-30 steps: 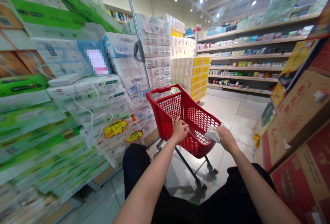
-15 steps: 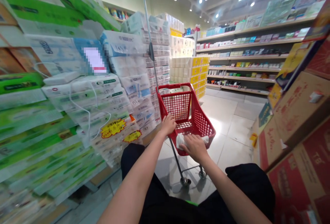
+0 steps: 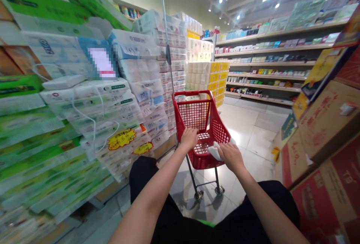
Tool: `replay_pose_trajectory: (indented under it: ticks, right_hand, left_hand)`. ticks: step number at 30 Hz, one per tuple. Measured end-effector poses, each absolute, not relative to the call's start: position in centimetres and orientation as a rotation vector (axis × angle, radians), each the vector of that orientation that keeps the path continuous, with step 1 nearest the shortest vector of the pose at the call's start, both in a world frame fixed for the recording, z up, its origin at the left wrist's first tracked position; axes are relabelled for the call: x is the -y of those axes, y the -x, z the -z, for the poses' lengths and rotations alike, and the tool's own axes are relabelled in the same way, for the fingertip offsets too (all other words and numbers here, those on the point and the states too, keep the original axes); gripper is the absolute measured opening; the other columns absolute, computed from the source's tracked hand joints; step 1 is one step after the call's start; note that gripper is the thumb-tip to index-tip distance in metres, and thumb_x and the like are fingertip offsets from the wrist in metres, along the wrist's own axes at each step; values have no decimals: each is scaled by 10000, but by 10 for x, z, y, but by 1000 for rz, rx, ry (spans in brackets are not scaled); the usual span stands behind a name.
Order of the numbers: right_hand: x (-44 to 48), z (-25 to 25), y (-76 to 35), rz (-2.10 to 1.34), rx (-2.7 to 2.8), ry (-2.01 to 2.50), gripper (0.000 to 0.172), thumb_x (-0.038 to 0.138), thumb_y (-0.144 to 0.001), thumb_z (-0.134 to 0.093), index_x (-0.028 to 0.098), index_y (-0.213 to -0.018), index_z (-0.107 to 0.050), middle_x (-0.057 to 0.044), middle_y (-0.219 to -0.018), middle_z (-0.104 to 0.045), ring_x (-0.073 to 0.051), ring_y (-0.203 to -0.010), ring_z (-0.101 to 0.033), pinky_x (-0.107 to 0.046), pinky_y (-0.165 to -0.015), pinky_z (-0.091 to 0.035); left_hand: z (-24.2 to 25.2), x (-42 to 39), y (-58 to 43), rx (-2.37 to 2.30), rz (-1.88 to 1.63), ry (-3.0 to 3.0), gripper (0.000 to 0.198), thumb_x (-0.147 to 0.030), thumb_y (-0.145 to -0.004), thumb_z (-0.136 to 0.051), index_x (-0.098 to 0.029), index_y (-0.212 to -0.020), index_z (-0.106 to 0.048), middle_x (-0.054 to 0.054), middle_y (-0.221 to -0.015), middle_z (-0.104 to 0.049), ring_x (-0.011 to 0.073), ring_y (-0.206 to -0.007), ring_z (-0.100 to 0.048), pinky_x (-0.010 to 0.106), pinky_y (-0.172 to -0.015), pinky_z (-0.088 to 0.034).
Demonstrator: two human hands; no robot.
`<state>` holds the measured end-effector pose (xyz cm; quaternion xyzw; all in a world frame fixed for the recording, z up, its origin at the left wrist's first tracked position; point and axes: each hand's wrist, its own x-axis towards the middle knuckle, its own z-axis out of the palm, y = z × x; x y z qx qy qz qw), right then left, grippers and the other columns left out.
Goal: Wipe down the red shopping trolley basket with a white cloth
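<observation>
Head camera shows wiping that looks under way on the red plastic shopping cart, which stands just ahead of the person's knees, beside stacked tissue packs; which parts are done and which are left cannot be told. The right hand is closed on a white cloth, at the basket's near right corner; the left hand lies over its left rim, fingers partly bent, whether gripping or merely resting unclear

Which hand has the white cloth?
The right hand: the white cloth is bunched under it at the near right corner of the red cart. The left hand, on the cart's left rim, shows no cloth.
</observation>
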<state>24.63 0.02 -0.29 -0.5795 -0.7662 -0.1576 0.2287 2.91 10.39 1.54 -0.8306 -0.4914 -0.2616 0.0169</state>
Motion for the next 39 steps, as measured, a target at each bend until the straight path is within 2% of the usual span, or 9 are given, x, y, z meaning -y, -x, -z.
replay_pose_trajectory:
  ticks: [3,6,15,25,31,33,35,37,39]
  right_hand:
    - [4,1,-235,471,2081,1611,403,384,-1004,-283,200,-825,-592,-38,-799,-631,-170,-824,-518,-310,-796,-283]
    - [9,0,-230,496,2067,1610,398,375,-1005,-283,197,-809,-581,-39,-789,-624,-169,-814,-512,-303,-780,-279]
    - [14,0,-207,520,2036,1645,359,410,-996,-329,202,-831,-571,-26,-780,-616,-171,-788,-501,-312,-761,-267]
    - [12,1,-196,530,2057,1719,371,409,-995,-315,194,-893,-600,-52,-811,-648,-179,-794,-543,-316,-723,-279]
    - [4,2,-160,493,2126,1657,314,418,-982,-368,199,-906,-580,-53,-849,-646,-181,-806,-559,-317,-706,-293]
    - [5,3,-156,487,2163,1584,290,413,-979,-383,205,-925,-577,-45,-854,-642,-178,-818,-561,-313,-715,-305]
    - [9,2,-166,478,2211,1509,275,396,-982,-382,210,-941,-581,-39,-859,-643,-170,-817,-562,-309,-721,-322]
    - [13,0,-188,459,2259,1439,272,379,-984,-379,212,-959,-591,-43,-880,-648,-168,-831,-564,-312,-758,-351]
    - [17,-1,-219,421,2299,1374,282,367,-985,-368,215,-997,-605,-52,-943,-657,-176,-904,-573,-337,-863,-376]
  left_hand:
    - [-9,-86,-49,1558,879,2519,321,-458,-959,-360,-259,-993,-609,36,-1015,-684,225,-1082,-567,536,-1156,-45]
    - [-8,-81,-52,1551,915,2472,377,-517,-952,-347,-252,-981,-613,43,-1017,-688,231,-1065,-573,536,-1151,0]
    - [-14,-99,-26,1433,735,2581,422,-484,-965,-337,-221,-861,-650,16,-833,-711,178,-827,-642,460,-1147,-84]
    - [-10,-112,-27,1371,643,2572,436,-473,-960,-358,-212,-848,-688,43,-808,-711,193,-832,-623,441,-1133,-166]
    - [-10,-118,-26,1403,616,2590,357,-426,-937,-428,-194,-836,-679,57,-817,-704,195,-844,-621,447,-1142,-174]
    - [-11,-118,-22,1387,637,2608,285,-383,-924,-463,-200,-868,-674,61,-890,-700,200,-928,-615,437,-1154,-168]
    - [-11,-116,-19,1401,702,2549,221,-340,-894,-516,-208,-1007,-653,88,-1141,-646,232,-1147,-539,450,-1168,-144]
    - [-11,-115,-18,1536,748,2402,390,-312,-852,-576,-219,-1230,-553,119,-1427,-432,302,-1342,-356,512,-1162,-131]
    - [-9,-115,-21,1746,704,2296,627,-283,-831,-596,-211,-1409,-367,164,-1542,-211,371,-1377,-286,560,-1122,-215]
